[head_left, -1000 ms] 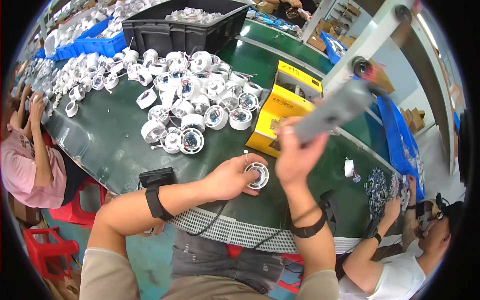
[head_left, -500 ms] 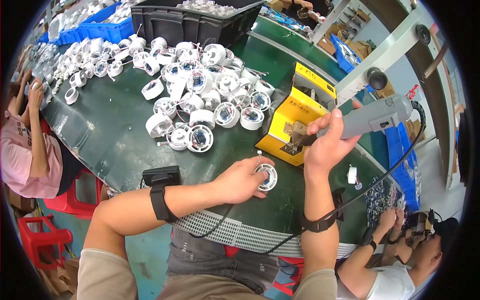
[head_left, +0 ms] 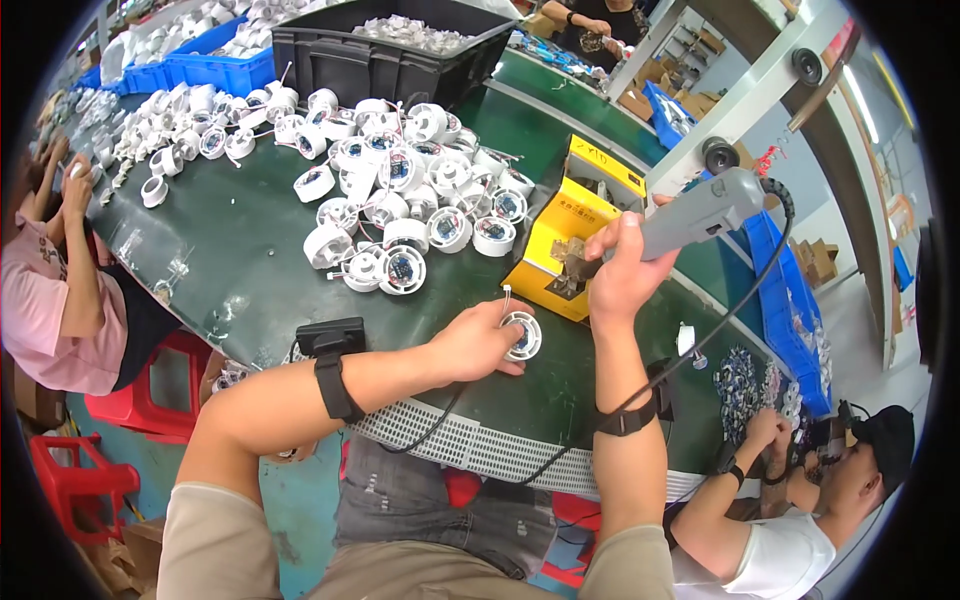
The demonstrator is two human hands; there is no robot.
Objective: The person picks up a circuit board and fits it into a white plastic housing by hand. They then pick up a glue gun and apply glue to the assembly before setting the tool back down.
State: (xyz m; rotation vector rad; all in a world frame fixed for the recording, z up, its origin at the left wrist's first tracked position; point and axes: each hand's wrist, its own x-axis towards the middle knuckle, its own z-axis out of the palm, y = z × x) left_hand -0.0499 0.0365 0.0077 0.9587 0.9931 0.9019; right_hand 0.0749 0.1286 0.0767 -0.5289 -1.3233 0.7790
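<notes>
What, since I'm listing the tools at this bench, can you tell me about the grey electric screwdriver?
The electric screwdriver has a smooth grey, elongated body with a rounded rear, apparently plastic. A black cord leaves the rear end and curves down toward the right forearm. The right hand grips its front part, holding it tilted: rear up and right in view, front toward the yellow box. Its tip cannot be made out, so contact with the box is unclear.

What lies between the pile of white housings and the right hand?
A yellow boxy unit stands between the pile and the right hand, as the head view shows.
</notes>
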